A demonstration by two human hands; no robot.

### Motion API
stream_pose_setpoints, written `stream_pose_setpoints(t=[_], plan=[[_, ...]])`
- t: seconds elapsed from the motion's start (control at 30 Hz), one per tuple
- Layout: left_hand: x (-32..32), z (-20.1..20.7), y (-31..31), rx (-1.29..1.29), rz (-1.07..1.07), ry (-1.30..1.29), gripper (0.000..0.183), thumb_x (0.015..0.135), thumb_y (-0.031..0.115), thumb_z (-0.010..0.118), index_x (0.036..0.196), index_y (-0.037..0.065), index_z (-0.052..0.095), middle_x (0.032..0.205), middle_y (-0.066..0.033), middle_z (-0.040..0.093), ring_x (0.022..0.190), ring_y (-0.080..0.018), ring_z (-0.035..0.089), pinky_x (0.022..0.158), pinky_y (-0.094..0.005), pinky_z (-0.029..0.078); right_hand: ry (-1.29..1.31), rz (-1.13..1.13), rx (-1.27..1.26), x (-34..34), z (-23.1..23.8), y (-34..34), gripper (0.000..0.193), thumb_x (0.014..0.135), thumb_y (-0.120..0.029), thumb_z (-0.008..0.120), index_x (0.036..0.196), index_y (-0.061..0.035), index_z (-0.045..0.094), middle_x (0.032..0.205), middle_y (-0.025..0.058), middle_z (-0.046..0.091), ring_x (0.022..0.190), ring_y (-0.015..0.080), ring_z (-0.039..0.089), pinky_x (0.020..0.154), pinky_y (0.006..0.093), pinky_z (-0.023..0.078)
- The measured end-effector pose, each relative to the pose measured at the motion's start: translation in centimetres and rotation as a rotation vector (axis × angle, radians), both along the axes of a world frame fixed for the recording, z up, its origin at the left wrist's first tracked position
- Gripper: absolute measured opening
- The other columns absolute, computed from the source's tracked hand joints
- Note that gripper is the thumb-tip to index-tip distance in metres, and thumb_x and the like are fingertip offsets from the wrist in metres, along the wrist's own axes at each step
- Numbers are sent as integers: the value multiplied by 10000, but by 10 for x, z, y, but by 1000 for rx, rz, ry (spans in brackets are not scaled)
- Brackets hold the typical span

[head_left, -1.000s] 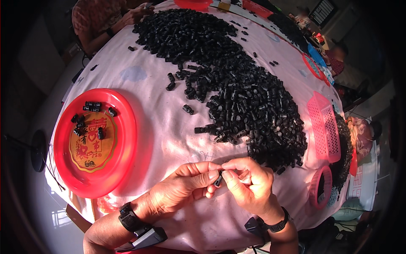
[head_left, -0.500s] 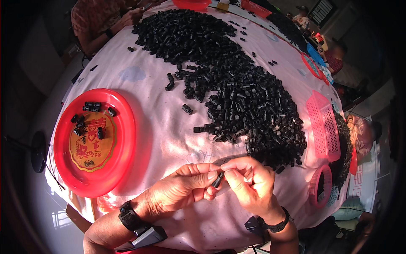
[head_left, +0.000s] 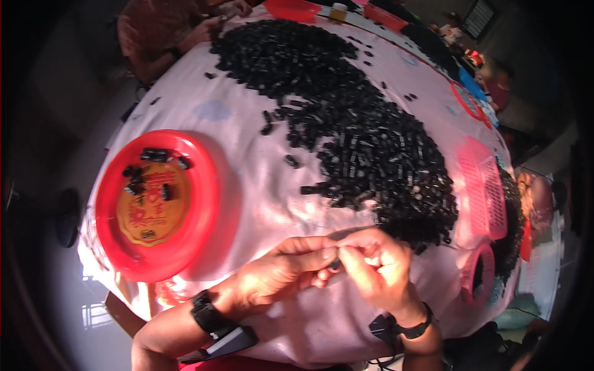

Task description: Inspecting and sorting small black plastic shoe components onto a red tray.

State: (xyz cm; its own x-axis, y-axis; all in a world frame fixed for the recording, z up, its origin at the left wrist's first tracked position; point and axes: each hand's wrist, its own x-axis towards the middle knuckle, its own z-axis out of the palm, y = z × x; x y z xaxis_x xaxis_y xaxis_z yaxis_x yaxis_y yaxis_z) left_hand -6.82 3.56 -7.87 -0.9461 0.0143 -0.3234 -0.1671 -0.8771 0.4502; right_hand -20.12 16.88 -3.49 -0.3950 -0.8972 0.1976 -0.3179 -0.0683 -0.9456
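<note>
My left hand [head_left: 278,272] pinches a small black cylindrical part [head_left: 335,264] between thumb and fingers, above the cloth near the table's front. Pressed up against it are the fingertips of my right hand [head_left: 382,272], its thumb and forefinger closed together. What those fingertips hold, if anything, is too small and blurred to name. Just beyond my hands spreads a big heap of similar black cylindrical parts [head_left: 352,136]. To the left, a red round plastic tray [head_left: 201,204] holds several black parts [head_left: 154,154] on its gold-patterned bottom.
A pink cloth [head_left: 247,167] covers the table. On the right stand a pink perforated basket [head_left: 479,191] and a smaller round pink basket [head_left: 468,278]. Another person's arm [head_left: 154,59] rests at the far left edge. Red trays [head_left: 291,9] lie at the back.
The whole scene has shifted rightward in the picture and blurred slightly. My hands stay together, and the black part now shows less between the fingers.
</note>
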Motion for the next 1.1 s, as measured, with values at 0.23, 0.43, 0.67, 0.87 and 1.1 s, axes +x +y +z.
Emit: stream_pose_setpoints(t=[0.23, 0.43, 0.67, 0.87, 1.1], plan=[[16, 22, -5, 52, 225, 62, 225, 977, 213, 620, 1128, 45, 623, 916, -1, 623, 784, -99, 572, 736, -232, 469, 339, -181, 252, -30, -8, 10, 145, 885, -113, 700, 922, 18, 648, 610, 106, 630, 538, 167, 633, 495, 310, 457], [80, 40, -66, 201, 859, 208, 348, 955, 266, 645, 1203, 26, 596, 999, -40, 681, 819, -157, 629, 768, -262, 526, 712, -42, 423, -40, 4, 11, 256, 816, -241, 743, 852, -12, 637, 675, 159, 647, 623, 351, 651, 560, 416, 501], [84, 42, -68, 295, 862, 257, 461, 977, 338, 612, 1241, -36, 561, 1058, -74, 661, 891, -164, 621, 813, -278, 530, 696, 129, 610, -42, 11, 17, 273, 765, -266, 748, 811, -26, 625, 718, 146, 673, 671, 348, 668, 607, 425, 520], [26, 31, -20, -228, 215, -153, 323, 980, 277, 611, 1169, 16, 592, 914, -43, 644, 776, -135, 612, 664, -269, 509, 620, 77, 385, -39, -1, 12, 335, 731, -277, 816, 886, -44, 632, 716, 123, 693, 643, 317, 687, 581, 390, 547], [0, 15, -6, -397, -121, -39, 355, 955, 367, 654, 1031, 20, 668, 877, -10, 629, 752, -73, 546, 690, -234, 466, 492, 110, 203, -25, 16, 5, 253, 797, -168, 808, 966, -70, 648, 805, 73, 737, 690, 195, 732, 592, 292, 576]])
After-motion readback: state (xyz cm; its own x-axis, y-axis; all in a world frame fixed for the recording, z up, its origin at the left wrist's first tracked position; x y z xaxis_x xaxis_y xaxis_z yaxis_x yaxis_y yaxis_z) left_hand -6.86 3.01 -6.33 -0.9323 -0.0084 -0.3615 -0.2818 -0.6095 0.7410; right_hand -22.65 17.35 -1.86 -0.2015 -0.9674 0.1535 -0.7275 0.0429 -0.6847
